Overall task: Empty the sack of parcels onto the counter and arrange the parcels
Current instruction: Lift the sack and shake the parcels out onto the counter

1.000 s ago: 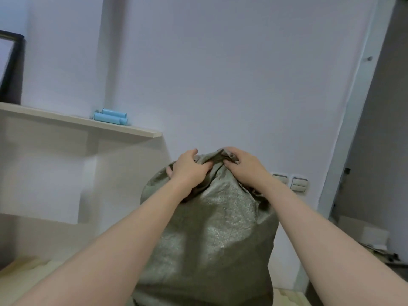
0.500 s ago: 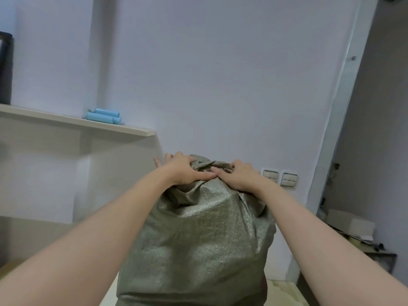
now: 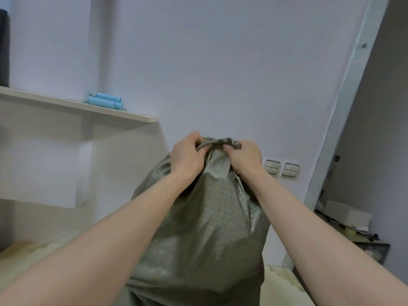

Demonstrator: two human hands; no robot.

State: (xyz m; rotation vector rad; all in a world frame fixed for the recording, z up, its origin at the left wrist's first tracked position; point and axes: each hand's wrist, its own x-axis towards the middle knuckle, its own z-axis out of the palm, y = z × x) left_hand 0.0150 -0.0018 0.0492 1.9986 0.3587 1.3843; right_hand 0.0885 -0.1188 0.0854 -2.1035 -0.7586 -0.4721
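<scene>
A tall grey-green woven sack (image 3: pixel 205 228) stands upright in front of me, full and bulging. Its gathered neck is bunched at the top. My left hand (image 3: pixel 187 157) grips the left side of that neck, and my right hand (image 3: pixel 245 157) grips the right side, fingers curled into the cloth. The parcels are hidden inside the sack. A pale yellow counter surface (image 3: pixel 280 286) shows at the bottom, to the right and left of the sack's base.
A beige wall shelf (image 3: pixel 77 107) on the left carries light blue rolls (image 3: pixel 104 101). Two wall switches (image 3: pixel 281 168) sit right of the sack. A doorway on the right opens on a cluttered stand with a cardboard box (image 3: pixel 346 215).
Both hands have shifted on the sack's neck and now pinch it more tightly, closer together. The view has tilted slightly, with the sack staying upright.
</scene>
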